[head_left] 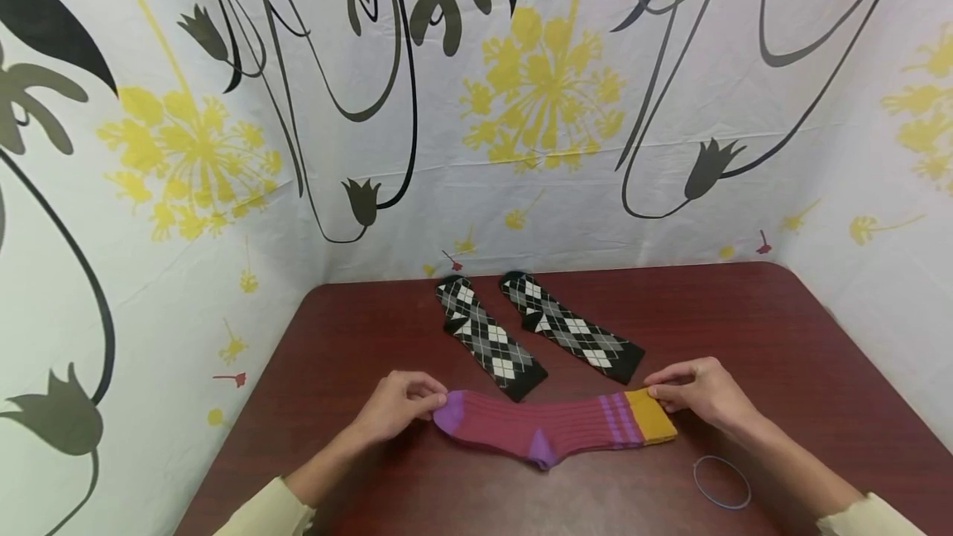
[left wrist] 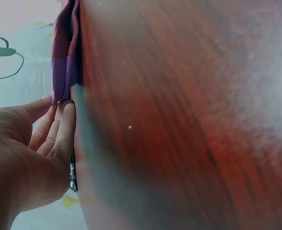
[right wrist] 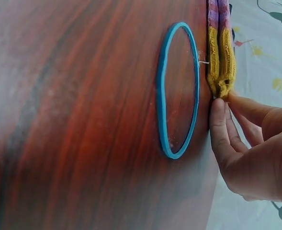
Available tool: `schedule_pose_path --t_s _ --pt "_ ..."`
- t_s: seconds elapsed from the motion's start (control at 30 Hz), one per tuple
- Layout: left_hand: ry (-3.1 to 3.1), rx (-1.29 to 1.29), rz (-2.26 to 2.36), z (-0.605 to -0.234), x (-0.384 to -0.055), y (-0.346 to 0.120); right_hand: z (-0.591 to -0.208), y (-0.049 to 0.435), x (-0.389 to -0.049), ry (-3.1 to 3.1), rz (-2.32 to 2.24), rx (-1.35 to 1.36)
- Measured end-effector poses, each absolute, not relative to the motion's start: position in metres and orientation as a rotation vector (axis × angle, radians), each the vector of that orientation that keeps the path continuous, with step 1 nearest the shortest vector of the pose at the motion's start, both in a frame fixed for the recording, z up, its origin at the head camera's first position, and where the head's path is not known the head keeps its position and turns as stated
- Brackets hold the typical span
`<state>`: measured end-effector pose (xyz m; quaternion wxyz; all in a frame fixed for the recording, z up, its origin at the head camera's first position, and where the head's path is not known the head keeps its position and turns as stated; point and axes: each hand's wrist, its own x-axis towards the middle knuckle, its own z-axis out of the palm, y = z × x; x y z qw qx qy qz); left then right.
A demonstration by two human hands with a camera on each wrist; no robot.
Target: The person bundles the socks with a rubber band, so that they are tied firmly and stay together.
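Note:
A pair of pink ribbed socks (head_left: 506, 427), with purple toes and heels and yellow cuffs, lies stacked lengthwise across the table. Two layers show at the toe end (left wrist: 62, 72) in the left wrist view and at the yellow cuffs (right wrist: 220, 55) in the right. My left hand (head_left: 398, 405) pinches the toe end between thumb and fingers. At the other end, my right hand (head_left: 700, 391) pinches the corner of the cuffs. Near the right forearm lies a thin blue ring-shaped band (right wrist: 162, 96), apart from the socks.
Two black, grey and white argyle socks (head_left: 487, 337) (head_left: 569, 329) lie slantwise behind the pink pair on the dark red wooden table (head_left: 357, 329). A white cloth (head_left: 447, 213) with flower prints hangs around the table's back and sides.

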<state>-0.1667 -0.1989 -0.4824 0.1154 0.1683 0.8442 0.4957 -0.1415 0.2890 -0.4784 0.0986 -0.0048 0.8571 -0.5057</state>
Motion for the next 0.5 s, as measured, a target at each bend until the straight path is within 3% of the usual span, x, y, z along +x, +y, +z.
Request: schedule_pose_path --t_s 0.5 --pt "2.518 0.491 1.445 -0.471 -0.182 -0.201 -0.477 0.292 -0.147 2.545 -1.523 0.104"
